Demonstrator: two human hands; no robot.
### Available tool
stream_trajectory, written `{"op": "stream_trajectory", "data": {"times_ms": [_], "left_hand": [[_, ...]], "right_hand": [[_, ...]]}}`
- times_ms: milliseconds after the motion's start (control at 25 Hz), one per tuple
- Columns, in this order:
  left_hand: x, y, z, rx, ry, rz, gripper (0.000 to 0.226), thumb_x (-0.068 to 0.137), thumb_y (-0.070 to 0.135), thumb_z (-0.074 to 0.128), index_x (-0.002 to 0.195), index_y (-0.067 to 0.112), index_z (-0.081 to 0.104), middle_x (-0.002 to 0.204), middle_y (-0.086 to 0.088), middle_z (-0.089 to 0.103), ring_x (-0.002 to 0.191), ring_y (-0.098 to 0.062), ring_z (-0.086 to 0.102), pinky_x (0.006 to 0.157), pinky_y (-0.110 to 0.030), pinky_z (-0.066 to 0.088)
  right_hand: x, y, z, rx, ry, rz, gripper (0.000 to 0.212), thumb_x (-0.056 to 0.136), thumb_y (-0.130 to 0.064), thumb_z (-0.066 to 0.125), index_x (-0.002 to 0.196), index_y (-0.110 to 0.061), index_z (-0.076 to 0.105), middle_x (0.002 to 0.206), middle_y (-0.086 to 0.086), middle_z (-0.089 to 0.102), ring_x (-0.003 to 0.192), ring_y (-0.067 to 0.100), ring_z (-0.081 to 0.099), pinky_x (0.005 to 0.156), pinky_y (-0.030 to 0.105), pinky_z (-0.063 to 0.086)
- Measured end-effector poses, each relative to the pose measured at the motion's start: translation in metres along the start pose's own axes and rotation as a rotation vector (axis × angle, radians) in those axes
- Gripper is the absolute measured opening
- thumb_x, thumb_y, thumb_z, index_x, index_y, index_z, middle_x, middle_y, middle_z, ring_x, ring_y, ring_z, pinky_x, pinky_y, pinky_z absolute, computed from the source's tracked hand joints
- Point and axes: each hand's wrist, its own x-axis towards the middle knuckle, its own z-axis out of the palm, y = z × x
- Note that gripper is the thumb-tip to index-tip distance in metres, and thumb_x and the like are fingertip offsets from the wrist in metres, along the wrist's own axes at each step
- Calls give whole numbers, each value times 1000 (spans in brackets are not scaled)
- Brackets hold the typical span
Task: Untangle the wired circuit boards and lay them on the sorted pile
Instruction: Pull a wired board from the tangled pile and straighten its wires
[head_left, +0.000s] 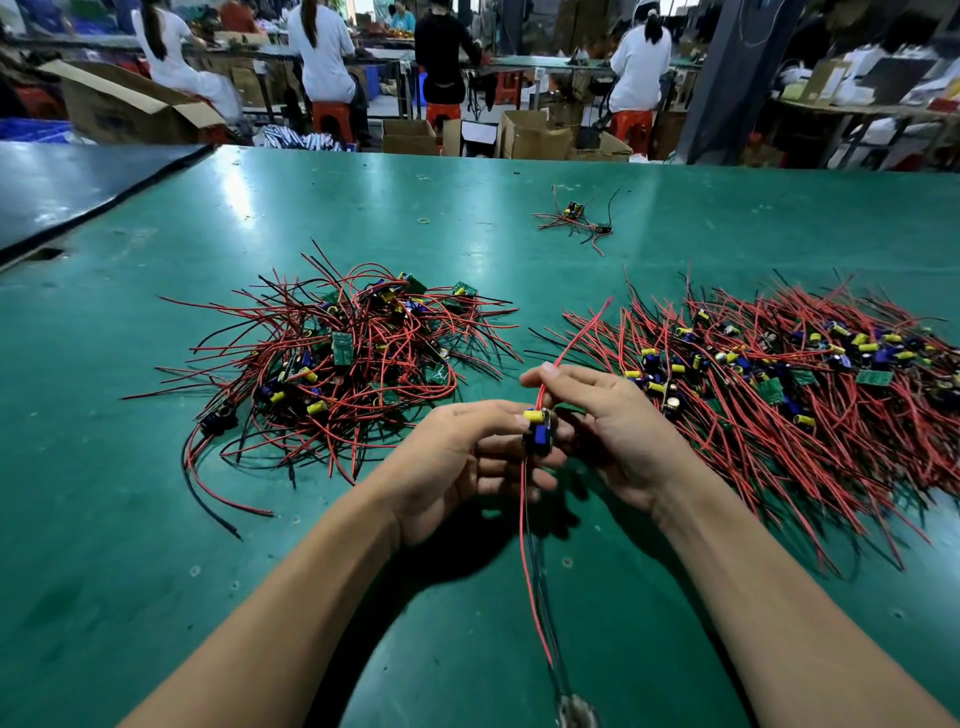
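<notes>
left hand (467, 457) grips board (537, 434) | right hand (608, 415) pinches its wire (571, 338) | right of board: big sorted pile (779, 374) | left of board: tangle (343, 364) still to do

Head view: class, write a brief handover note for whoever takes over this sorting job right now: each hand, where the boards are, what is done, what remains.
Left hand: grips one circuit board above the green table.
Right hand: pinches that board's red wire just above it.
Tangled pile: left of the hands, many boards knotted together.
Sorted pile: right, wires roughly parallel.
Done: a large share sorted; the held board is free of the tangle.
Left: lay it on the sorted pile, then work through the tangle and the small stray cluster farther back.
</notes>
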Motion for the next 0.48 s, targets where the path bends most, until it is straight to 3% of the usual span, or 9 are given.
{"op": "stream_trajectory", "data": {"times_ms": [120, 200, 320, 480], "left_hand": [[0, -3, 4, 23, 55, -9, 18, 93, 21, 58, 95, 9, 71, 74, -19, 69, 56, -26, 66, 54, -29, 57], [0, -7, 7, 73, 110, 22, 18, 94, 21, 61, 95, 4, 67, 70, -20, 67, 54, -26, 66, 50, -29, 57], [2, -12, 7, 129, 159, 92, 20, 96, 13, 58, 83, 6, 71, 75, -19, 70, 56, -29, 69, 46, -29, 56], [3, -14, 3, 223, 180, 104, 19, 95, 10, 59, 83, 1, 71, 72, -16, 70, 50, -25, 65, 44, -25, 52]], "right_hand": [[-1, 3, -2, -191, 2, -20, 20, 94, -29, 65, 88, -16, 78, 75, 10, 58, 67, 25, 43, 61, 30, 36], [-3, 4, -1, -260, -18, -32, 21, 96, -30, 64, 89, -16, 78, 79, 15, 60, 73, 28, 47, 68, 36, 38], [-6, 5, 1, -403, -55, -76, 24, 98, -30, 62, 92, -11, 77, 74, 7, 69, 59, 18, 58, 55, 25, 47], [-8, 5, 1, -389, -69, -39, 26, 95, -30, 67, 90, -5, 75, 73, 13, 67, 56, 20, 58, 53, 28, 48]]}}
